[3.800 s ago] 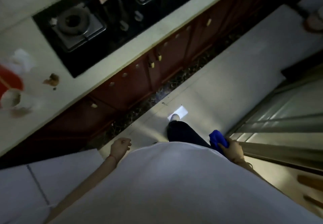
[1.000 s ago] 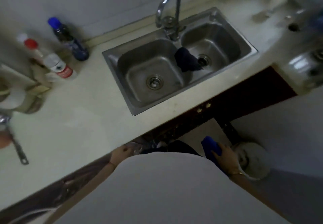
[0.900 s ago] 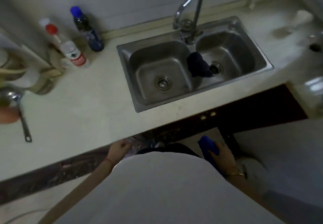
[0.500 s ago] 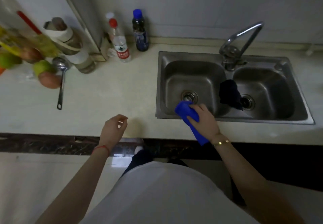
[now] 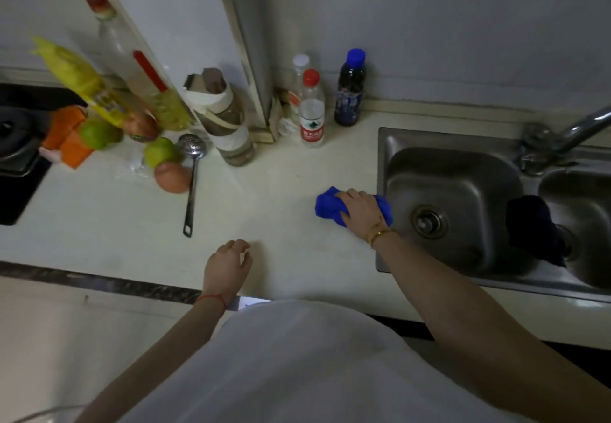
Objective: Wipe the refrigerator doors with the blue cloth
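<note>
The blue cloth (image 5: 327, 206) lies bunched on the pale countertop (image 5: 264, 198), just left of the steel sink (image 5: 453, 204). My right hand (image 5: 362, 212) presses down on top of it, fingers closed over the cloth. My left hand (image 5: 228, 265) hovers above the counter near its front edge, fingers curled apart and holding nothing. No refrigerator door is in view.
A dark cloth (image 5: 532, 227) hangs over the sink divider, with the faucet (image 5: 562, 138) behind. Bottles (image 5: 312, 108) and a jar (image 5: 228, 125) stand along the wall. Fruit (image 5: 170, 174), a skimmer ladle (image 5: 191, 178) and a stove corner (image 5: 16, 158) sit at the left.
I turned from the floor to the counter. My right hand rose from my side, carrying the blue cloth over the sink, then left onto the countertop. My left hand came up over the counter.
</note>
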`<action>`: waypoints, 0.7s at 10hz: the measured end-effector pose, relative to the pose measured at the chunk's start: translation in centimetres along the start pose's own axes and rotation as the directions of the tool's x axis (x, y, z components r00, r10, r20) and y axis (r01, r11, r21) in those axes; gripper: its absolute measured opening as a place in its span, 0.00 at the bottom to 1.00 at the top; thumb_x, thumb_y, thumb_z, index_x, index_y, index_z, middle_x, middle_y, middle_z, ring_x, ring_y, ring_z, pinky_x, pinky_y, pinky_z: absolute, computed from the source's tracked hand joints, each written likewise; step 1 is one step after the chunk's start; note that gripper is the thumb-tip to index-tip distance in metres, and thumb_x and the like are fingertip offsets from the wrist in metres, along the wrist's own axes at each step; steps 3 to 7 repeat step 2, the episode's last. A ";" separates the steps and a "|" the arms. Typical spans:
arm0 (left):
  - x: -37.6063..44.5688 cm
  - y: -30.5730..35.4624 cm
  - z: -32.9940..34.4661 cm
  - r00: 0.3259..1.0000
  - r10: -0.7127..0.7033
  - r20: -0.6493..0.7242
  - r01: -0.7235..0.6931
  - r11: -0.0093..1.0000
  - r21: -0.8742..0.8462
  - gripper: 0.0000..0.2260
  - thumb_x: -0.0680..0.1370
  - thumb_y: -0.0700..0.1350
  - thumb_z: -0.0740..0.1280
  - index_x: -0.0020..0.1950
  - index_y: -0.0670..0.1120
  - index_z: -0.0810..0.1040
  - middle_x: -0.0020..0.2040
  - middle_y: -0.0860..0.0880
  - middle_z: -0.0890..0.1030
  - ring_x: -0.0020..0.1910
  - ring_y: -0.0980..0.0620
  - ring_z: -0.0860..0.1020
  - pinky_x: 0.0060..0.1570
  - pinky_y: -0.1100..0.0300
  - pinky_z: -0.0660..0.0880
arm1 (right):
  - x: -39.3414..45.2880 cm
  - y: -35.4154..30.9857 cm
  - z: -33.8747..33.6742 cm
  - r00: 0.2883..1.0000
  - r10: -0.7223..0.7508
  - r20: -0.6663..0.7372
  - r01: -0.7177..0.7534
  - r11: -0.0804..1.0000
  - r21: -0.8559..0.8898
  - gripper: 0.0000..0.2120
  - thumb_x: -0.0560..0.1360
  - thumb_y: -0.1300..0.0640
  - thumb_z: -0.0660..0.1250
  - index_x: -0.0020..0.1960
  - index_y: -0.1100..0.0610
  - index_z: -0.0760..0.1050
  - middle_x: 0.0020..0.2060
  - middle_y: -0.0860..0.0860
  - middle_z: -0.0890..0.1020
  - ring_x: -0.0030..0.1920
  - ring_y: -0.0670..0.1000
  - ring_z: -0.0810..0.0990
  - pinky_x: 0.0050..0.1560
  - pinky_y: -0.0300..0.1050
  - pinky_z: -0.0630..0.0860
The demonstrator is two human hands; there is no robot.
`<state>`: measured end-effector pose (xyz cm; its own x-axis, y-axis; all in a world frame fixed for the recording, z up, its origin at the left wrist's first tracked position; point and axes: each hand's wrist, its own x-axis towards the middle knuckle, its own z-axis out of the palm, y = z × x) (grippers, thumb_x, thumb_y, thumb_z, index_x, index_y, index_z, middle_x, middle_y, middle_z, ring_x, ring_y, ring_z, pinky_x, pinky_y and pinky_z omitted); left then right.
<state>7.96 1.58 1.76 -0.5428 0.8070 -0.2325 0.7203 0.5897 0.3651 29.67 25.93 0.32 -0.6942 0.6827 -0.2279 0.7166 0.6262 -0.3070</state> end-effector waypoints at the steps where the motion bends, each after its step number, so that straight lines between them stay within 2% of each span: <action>1: 1.0 -0.8 -0.5 0.997 0.026 0.070 -0.027 0.999 0.018 0.11 0.77 0.43 0.65 0.57 0.44 0.79 0.52 0.43 0.82 0.51 0.40 0.80 0.48 0.51 0.77 | -0.3 -0.2 -0.1 0.998 0.037 -0.059 -0.035 0.999 0.028 0.21 0.76 0.56 0.65 0.68 0.56 0.69 0.58 0.55 0.77 0.60 0.57 0.73 0.68 0.54 0.65; 2: 2.1 -1.5 -0.4 0.993 0.050 0.102 -0.050 0.999 -0.003 0.11 0.78 0.44 0.64 0.58 0.44 0.78 0.53 0.43 0.82 0.52 0.42 0.80 0.49 0.52 0.77 | -1.3 0.1 -1.1 0.985 0.063 -0.162 -0.040 0.989 0.141 0.21 0.75 0.52 0.66 0.66 0.54 0.71 0.59 0.52 0.78 0.63 0.56 0.72 0.68 0.52 0.63; 7: 2.1 -1.5 -0.4 0.993 0.050 0.102 -0.050 0.999 -0.003 0.11 0.78 0.44 0.64 0.58 0.44 0.78 0.53 0.43 0.82 0.52 0.42 0.80 0.49 0.52 0.77 | -1.3 0.1 -1.1 0.985 0.063 -0.162 -0.040 0.989 0.141 0.21 0.75 0.52 0.66 0.66 0.54 0.71 0.59 0.52 0.78 0.63 0.56 0.72 0.68 0.52 0.63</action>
